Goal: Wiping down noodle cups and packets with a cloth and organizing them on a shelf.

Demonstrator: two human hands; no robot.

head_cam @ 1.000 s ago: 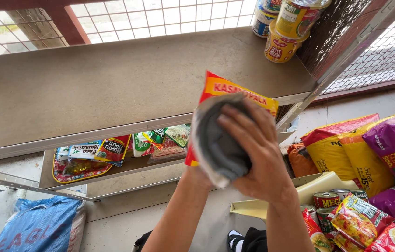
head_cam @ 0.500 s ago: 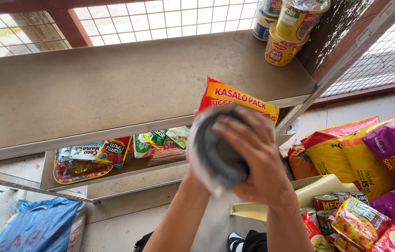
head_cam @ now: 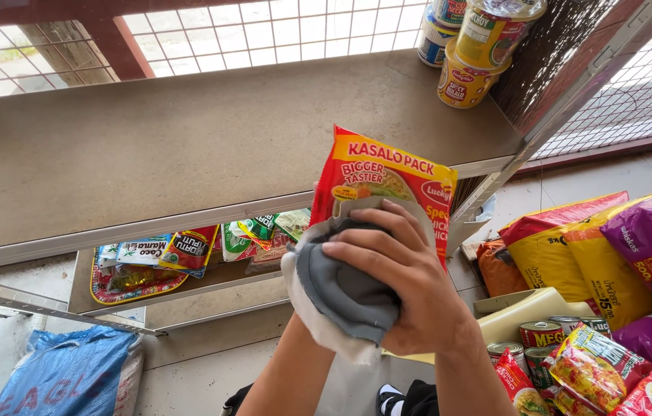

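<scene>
Right hand [head_cam: 407, 289]: fingers curled, pressing grey cloth [head_cam: 341, 296] onto red noodle packet [head_cam: 387, 181].
Left hand: hidden behind packet; grip unknowable.
Tip: support the packet, wipe gently.

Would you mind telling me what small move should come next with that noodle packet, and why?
Probably slide the grey cloth up over the red noodle packet's uncovered top; the right hand presses the cloth only against its lower part. The left hand is hidden behind them.
</scene>
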